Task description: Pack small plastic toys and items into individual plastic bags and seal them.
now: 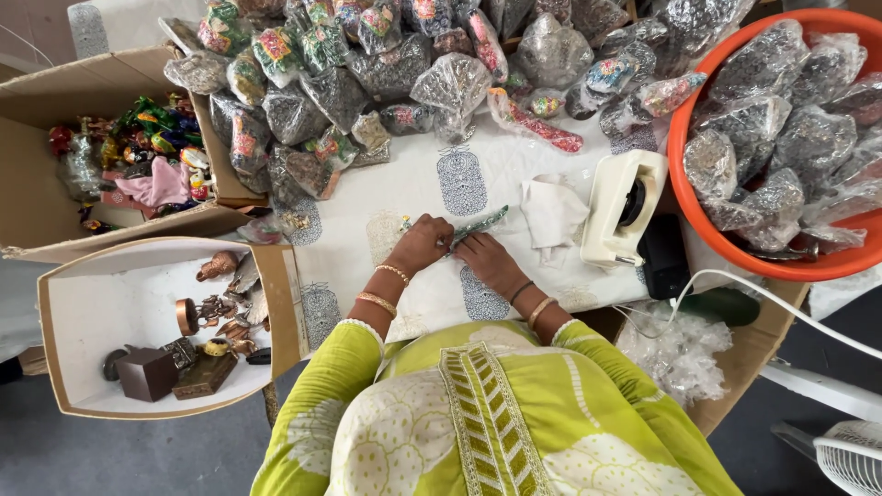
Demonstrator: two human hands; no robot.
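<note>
- Both hands meet at the middle of the white printed tablecloth [514, 197]: the left hand [421, 244] and the right hand [490, 260] close together on a small green packet [480, 225] in clear wrap, which lies flat on the cloth between them, its far end poking out beyond the fingers.
- Left hand is curled, knuckles up, fingers pinching the near end of the packet; right hand lies flatter, palm down, pressing it from the other side. Neither hand is spread wide.
- Wrists come in low from the yellow-green sleeves, forearms angled inward so they form a narrow V, bangles on both.
- Judging by the grip, the wrap will sit best if it is kept taut against the table with one hand steadying while the other folds, and the fingers kept near the edge so the plastic does not spring open.
- Just right of the hands lies a crumpled white cloth [551, 211], then a white tape dispenser [621, 207].
- Farther out, a heap of wrapped packets [386, 69] covers the table's far side, an orange tub [698, 230] holds more, and cardboard boxes [64, 303] sit at the left.
</note>
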